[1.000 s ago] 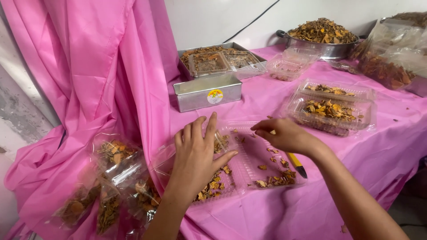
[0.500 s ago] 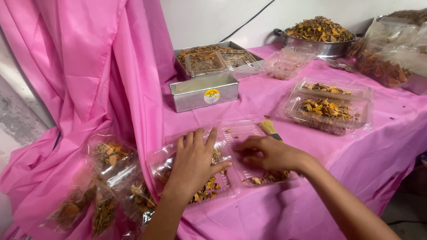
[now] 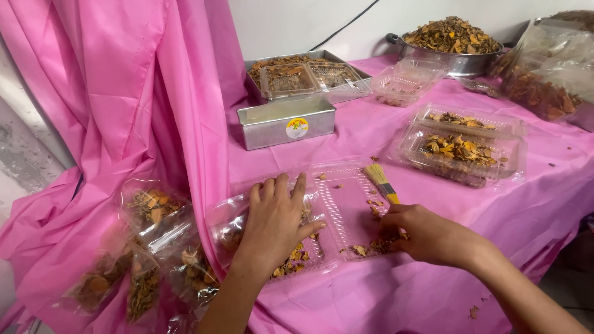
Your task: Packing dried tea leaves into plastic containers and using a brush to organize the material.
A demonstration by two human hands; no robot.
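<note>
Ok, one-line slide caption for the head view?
Left hand pressing an open clear clamshell tray, right hand holding a small brush over dried flakes.

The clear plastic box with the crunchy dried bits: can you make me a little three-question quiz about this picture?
1. True or false: the left hand lies flat on the clear hinged box.
2. Which tool is under the right hand?
A. a spoon
B. a small brush
C. scissors
3. Fill in: the tablecloth is coloured ____.

Key
1. True: its palm is pressed on the left half, fingers spread.
2. B: the pale bristles and yellow handle stick out beyond the hand, over the box's right half, where dried pieces lie.
3. Pink.
</note>
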